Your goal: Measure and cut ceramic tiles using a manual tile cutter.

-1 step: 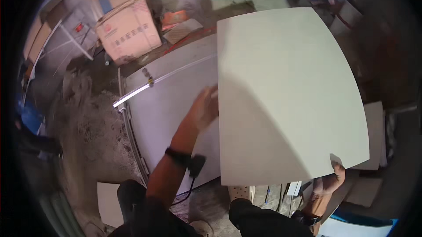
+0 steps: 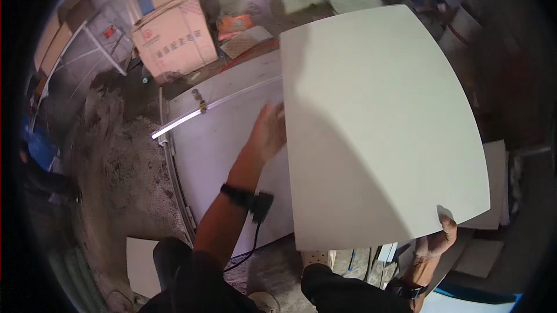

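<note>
A large pale board (image 2: 383, 127), smooth and rectangular, is held up in front of me and fills the right half of the view. My right hand (image 2: 438, 240) grips its near edge by the right corner, thumb on top and fingers hidden below. My left hand (image 2: 268, 133) is at the board's left edge, its visible fingers stretched out and partly hidden by the board. Under both lies a wide white sheet (image 2: 226, 162), with a shiny metal straight bar (image 2: 180, 122) across its far part. A small yellow-and-black fitting (image 2: 202, 105) sits on the bar.
Cardboard boxes (image 2: 177, 40) stand stacked at the far left, beside a metal frame (image 2: 104, 49). More panels (image 2: 493, 179) lean at the right. A white piece (image 2: 141, 266) lies near my left leg. A blue-edged white item (image 2: 464, 301) is at the lower right.
The board has turned slightly, its far end shifting left and its near end right. My left hand has moved up a little along its edge. My right hand keeps its grip.
</note>
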A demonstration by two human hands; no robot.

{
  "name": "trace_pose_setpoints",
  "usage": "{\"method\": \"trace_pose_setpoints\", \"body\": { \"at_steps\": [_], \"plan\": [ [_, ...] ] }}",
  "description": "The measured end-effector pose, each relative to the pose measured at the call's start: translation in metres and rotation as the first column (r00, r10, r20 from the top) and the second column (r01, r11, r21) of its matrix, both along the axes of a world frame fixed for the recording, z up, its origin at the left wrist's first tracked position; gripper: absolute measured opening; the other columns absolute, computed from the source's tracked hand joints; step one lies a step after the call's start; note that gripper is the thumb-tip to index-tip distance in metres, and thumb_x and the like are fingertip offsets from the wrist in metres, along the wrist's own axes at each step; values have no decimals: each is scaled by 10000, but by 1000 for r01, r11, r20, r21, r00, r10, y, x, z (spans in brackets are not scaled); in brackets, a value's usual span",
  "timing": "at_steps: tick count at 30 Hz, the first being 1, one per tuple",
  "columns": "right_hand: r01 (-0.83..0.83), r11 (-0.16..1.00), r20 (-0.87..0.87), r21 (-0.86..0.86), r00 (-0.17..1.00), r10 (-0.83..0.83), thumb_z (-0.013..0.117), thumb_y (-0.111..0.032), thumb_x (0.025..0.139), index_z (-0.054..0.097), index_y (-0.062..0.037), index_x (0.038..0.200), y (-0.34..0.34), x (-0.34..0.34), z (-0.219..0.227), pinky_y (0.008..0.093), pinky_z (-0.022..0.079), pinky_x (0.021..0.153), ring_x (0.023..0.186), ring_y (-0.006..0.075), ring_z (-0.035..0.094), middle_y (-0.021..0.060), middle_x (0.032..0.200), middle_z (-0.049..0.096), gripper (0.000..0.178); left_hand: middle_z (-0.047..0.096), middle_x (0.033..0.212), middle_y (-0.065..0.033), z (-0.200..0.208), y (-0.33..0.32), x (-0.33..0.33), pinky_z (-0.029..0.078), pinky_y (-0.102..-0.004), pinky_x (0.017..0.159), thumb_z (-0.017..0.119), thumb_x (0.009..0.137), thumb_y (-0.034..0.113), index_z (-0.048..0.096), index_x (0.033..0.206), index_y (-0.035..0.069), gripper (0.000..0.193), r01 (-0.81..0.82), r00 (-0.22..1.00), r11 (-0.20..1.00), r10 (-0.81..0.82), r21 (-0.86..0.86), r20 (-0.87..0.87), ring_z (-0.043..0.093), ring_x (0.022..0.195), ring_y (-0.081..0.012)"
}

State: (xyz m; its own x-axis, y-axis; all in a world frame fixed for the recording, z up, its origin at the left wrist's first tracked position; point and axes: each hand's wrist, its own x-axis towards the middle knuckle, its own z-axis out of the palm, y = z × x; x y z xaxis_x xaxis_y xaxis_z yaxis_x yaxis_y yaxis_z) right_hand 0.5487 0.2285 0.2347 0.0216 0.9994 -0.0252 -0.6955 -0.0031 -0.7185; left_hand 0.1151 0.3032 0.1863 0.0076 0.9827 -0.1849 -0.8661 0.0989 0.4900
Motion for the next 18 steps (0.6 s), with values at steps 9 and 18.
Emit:
{"method": "trace_pose_setpoints", "body": {
  "at_steps": [9,18],
  "plan": [
    [-43,981,396,-187,911,116,624,-194,911,510,61,1335,146,-43,-35,314,375,1122,1313,217,491,137,1375,548,507,514,1353,-128,-64,-124,-31,484,-491,1026,674,879,129,368,1424,51,629,-505,851,863,502,28,-154,527,1244,-293],
    [-215,939,554,-270,762,334,464,-294,1035,482,36,1393,242,-92,-170,337,408,1064,1246,228,532,118,1376,547,488,584,1232,-115,-159,-256,63,517,-412,963,715,863,110,437,1338,-4,562,-665,742,678,647,-313,-174,597,1118,-253]
  ]
}}
